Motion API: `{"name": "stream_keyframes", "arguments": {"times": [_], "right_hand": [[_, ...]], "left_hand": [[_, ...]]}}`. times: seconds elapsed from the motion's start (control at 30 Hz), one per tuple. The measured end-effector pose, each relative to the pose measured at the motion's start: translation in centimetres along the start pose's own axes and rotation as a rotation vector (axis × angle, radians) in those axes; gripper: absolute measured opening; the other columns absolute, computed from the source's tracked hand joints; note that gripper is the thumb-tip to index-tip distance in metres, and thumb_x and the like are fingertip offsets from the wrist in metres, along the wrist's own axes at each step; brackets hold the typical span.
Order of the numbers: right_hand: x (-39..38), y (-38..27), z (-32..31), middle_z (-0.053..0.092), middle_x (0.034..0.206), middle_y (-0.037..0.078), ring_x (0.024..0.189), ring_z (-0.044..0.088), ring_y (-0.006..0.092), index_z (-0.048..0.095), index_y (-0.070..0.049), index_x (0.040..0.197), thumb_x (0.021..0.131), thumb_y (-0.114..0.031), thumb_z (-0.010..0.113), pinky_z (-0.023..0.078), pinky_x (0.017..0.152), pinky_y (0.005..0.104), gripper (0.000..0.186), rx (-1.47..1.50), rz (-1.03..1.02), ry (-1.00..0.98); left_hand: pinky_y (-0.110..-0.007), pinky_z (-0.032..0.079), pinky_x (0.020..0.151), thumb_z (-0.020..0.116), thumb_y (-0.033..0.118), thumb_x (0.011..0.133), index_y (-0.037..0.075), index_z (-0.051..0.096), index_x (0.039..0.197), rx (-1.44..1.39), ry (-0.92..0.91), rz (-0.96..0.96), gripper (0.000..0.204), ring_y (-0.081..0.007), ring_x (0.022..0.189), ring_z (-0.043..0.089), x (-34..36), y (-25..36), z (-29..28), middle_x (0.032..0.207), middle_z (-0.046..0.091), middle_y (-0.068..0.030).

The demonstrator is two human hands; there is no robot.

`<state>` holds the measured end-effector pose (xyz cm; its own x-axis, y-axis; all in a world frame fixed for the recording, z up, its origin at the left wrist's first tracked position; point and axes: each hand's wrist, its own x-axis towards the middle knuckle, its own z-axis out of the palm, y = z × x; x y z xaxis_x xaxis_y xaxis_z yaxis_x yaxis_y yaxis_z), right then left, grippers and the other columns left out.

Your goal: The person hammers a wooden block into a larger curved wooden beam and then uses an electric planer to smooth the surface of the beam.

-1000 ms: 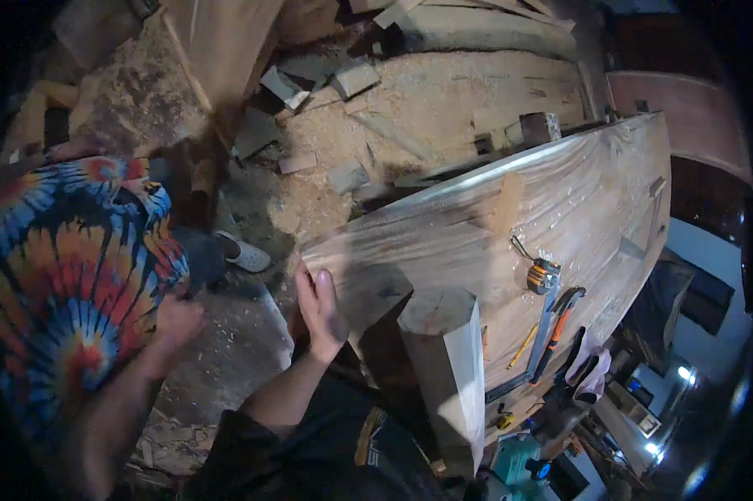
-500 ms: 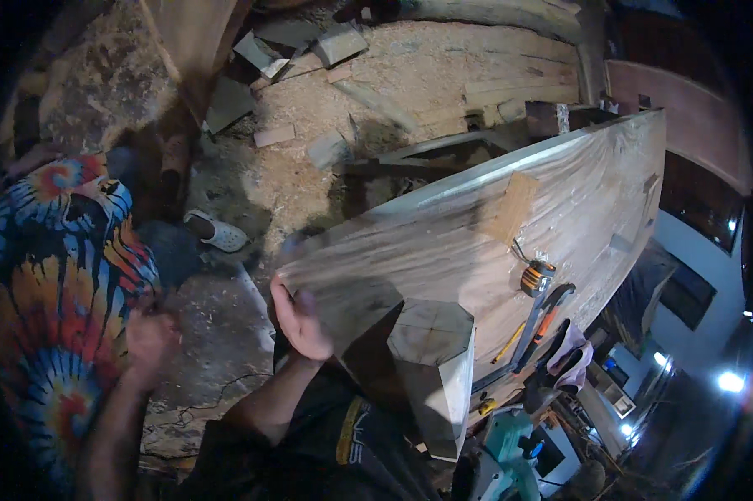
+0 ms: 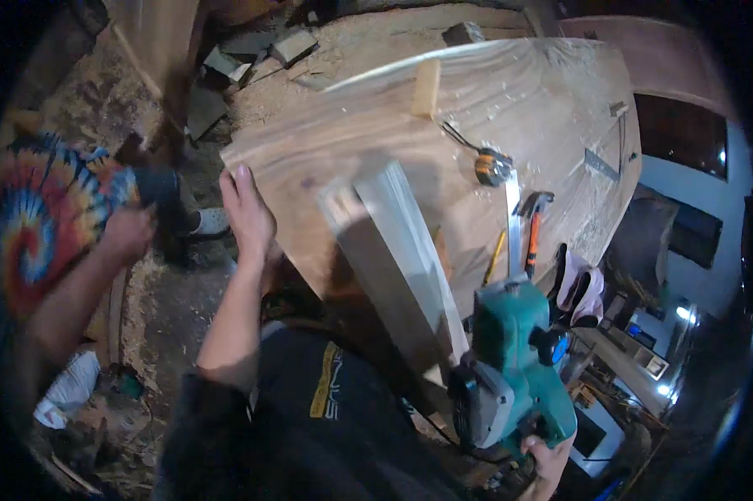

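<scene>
A pale bluish wall (image 3: pixel 694 190) is standing in cool, dim light and bearing a dark rectangular panel (image 3: pixel 695 236), while dark sheeting (image 3: pixel 644 238) is hanging in folds just left of that wall. A dark reddish-brown panel (image 3: pixel 681 138) is spanning the space directly above the wall, and a pinkish-brown panel (image 3: pixel 673 58) is stretching higher still above it. Below the wall, small white lamps (image 3: pixel 684 313) are glaring amid shadow, and well to its left a grey-brown floor (image 3: pixel 176 309) is lying dim and stained, with pale shavings (image 3: pixel 101 100) littering it.
</scene>
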<state>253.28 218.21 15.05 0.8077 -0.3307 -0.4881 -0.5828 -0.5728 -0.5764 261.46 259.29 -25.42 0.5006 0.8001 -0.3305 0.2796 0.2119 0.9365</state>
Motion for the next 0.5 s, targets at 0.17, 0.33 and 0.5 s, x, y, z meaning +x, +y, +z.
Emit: {"name": "stream_keyframes", "arguments": {"times": [0.17,0.33,0.5], "right_hand": [[1.1,6.0,-4.0,0.072,0.093,0.014,0.074,0.071,0.0207,0.067,0.006,0.108,0.073,0.0,0.077,0.057,0.066,0.0324,0.038,-0.165,-0.283,-0.386],[-0.4,14.5,-6.9,0.074,0.104,0.013,0.096,0.072,0.0206,0.065,-0.001,0.12,0.074,0.0,0.076,0.056,0.083,0.034,0.047,-0.072,-0.07,-0.277],[0.5,20.2,-10.1,0.074,0.105,0.008,0.094,0.072,0.018,0.067,-0.002,0.115,0.075,-0.004,0.079,0.057,0.083,0.0327,0.042,-0.071,-0.224,-0.583]], "left_hand": [[-0.041,0.03,0.119,0.049,0.027,0.106,-0.001,0.042,0.15,0.299,0.14,0.473,0.052,-0.0385,0.144,0.039,-1.8,0.2,-0.7,0.155,0.04,-0.0275],[-0.052,0.011,0.126,0.047,0.024,0.104,0.012,0.049,0.15,0.438,-0.104,0.636,0.047,-0.0396,0.153,0.024,-5.5,-0.5,-0.1,0.162,0.032,-0.026],[-0.05,0.006,0.127,0.049,0.022,0.103,0.017,0.052,0.15,0.482,-0.083,0.702,0.047,-0.0396,0.153,0.023,-5.1,-1.1,0.5,0.161,0.033,-0.0258]]}}
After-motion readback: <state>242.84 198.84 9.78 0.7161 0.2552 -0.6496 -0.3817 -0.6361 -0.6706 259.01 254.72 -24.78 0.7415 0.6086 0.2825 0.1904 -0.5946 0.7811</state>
